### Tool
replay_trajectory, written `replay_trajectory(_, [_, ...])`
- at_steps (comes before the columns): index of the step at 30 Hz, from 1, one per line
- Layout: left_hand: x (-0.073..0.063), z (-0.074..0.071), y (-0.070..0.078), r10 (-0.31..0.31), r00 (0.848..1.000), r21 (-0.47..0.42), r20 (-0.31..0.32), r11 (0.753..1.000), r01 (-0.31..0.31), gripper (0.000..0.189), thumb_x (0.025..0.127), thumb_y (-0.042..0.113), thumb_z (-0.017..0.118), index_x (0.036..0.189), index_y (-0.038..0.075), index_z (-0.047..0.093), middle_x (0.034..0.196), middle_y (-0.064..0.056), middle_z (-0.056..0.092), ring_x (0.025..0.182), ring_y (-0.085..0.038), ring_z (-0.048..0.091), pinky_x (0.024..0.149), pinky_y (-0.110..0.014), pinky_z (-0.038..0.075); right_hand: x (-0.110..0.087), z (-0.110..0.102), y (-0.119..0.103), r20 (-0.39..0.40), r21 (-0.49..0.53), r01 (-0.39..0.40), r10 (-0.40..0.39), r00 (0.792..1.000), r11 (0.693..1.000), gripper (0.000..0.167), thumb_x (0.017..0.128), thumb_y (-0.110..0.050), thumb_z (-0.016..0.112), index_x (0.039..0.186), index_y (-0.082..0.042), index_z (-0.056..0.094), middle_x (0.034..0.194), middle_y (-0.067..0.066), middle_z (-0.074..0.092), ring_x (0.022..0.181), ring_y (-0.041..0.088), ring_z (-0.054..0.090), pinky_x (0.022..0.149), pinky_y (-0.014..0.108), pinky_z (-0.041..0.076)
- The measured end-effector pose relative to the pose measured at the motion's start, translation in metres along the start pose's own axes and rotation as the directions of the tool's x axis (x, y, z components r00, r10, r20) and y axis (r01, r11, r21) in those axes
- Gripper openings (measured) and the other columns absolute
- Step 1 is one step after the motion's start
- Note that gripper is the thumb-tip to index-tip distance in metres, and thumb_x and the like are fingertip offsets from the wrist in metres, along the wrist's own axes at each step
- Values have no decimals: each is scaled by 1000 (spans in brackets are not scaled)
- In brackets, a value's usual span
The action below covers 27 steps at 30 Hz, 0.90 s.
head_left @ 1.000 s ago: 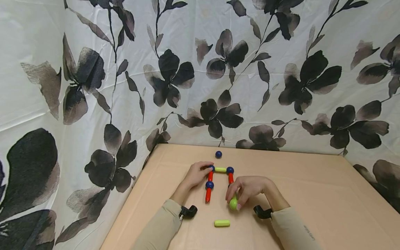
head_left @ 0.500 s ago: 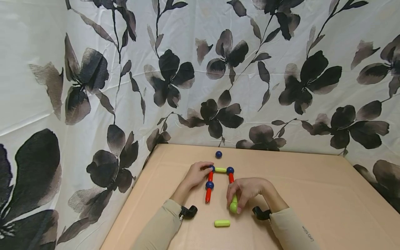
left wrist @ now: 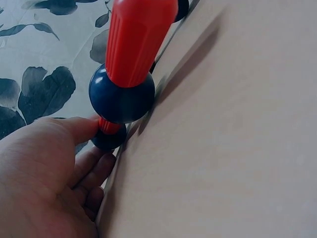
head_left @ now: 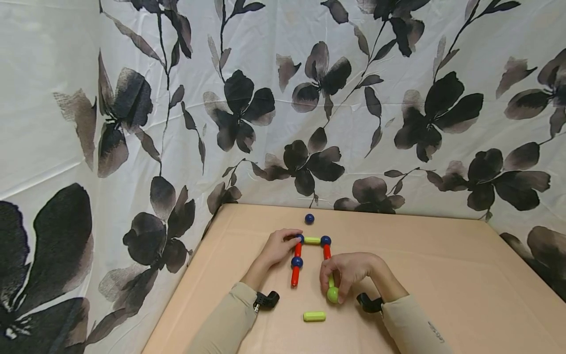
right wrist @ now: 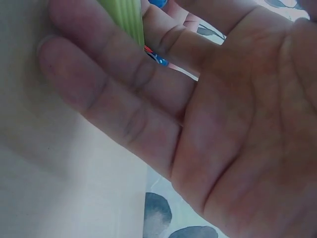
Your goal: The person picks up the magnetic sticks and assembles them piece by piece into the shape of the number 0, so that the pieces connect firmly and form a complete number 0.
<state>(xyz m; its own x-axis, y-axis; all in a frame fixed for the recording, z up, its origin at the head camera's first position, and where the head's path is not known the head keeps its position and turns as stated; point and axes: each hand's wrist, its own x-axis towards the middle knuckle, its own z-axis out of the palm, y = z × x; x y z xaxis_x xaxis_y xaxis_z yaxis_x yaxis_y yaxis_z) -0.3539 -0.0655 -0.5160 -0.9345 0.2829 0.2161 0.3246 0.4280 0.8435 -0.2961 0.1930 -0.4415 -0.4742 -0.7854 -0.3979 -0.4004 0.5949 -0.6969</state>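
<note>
A frame of toy building rods and balls lies on the table. My left hand point(head_left: 276, 248) pinches the blue ball point(head_left: 300, 238) at its far left corner. From there a red rod point(head_left: 297, 250), a second blue ball point(head_left: 297, 262) and another red rod point(head_left: 294, 276) run toward me. A green rod point(head_left: 312, 240) joins that corner to a blue ball point(head_left: 325, 240) on the right, where a red rod point(head_left: 327, 252) goes under my right hand point(head_left: 351, 270). My right fingers hold a green rod point(right wrist: 128, 21) with a green ball point(head_left: 332, 294) at its near end. My fingers hide the rod's far end.
A loose green rod point(head_left: 314, 316) lies nearer to me, and a loose blue ball point(head_left: 309, 219) sits by the table's point(head_left: 420, 260) far edge. Behind hangs a floral cloth point(head_left: 247, 172). Black wrist cameras point(head_left: 370, 302) stick out from both sleeves.
The green ball in my right hand has shifted slightly toward me and to the right, showing more of the green rod above it. My left hand stays on the corner ball.
</note>
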Motion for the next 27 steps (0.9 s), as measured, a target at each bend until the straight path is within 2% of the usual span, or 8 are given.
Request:
replay_trajectory(9, [1, 0, -1, -4, 1000, -5, 1, 1000, 4, 31, 104, 26, 65, 132, 15, 72, 131, -5, 71, 125, -25, 63, 110, -48, 48, 0, 1, -7, -17, -39, -42, 42, 999, 998, 32, 75, -5, 92, 101, -18, 79, 104, -4, 67, 95, 13, 57, 84, 30, 47])
replay_trajectory(16, [2, -1, -2, -5, 1000, 3, 7, 1000, 5, 31, 104, 26, 65, 133, 16, 72, 131, -5, 71, 124, -25, 63, 110, -47, 48, 1, 1, -7, -33, -40, -50, 48, 998, 998, 32, 74, -5, 92, 100, -18, 79, 103, -4, 67, 94, 14, 58, 83, 29, 46])
replay_trajectory(22, [2, -1, -2, -14, 1000, -1, 10, 1000, 14, 31, 104, 25, 65, 133, 16, 72, 132, -4, 71, 126, -24, 63, 111, -46, 48, 1, 0, -5, -40, -11, -43, 42, 998, 999, 34, 76, -6, 91, 105, -19, 79, 105, -3, 70, 96, 20, 61, 84, 31, 50])
replay_trajectory(24, [2, -1, -2, -14, 1000, -1, 12, 1000, 14, 31, 104, 25, 65, 133, 15, 72, 132, -4, 70, 126, -24, 62, 111, -47, 48, 0, -2, -3, -63, -17, -25, 24, 998, 1000, 37, 77, -9, 92, 111, -21, 79, 110, -5, 72, 100, 20, 62, 85, 31, 51])
replay_trajectory(27, [2, -1, -3, -17, 1000, -4, 12, 1000, 17, 32, 104, 26, 65, 133, 15, 72, 131, -4, 70, 125, -24, 62, 111, -47, 47, -1, -7, 3, -152, 2, 31, -30, 988, 1000, 41, 82, -13, 89, 121, -18, 77, 115, 0, 74, 102, 20, 63, 84, 31, 53])
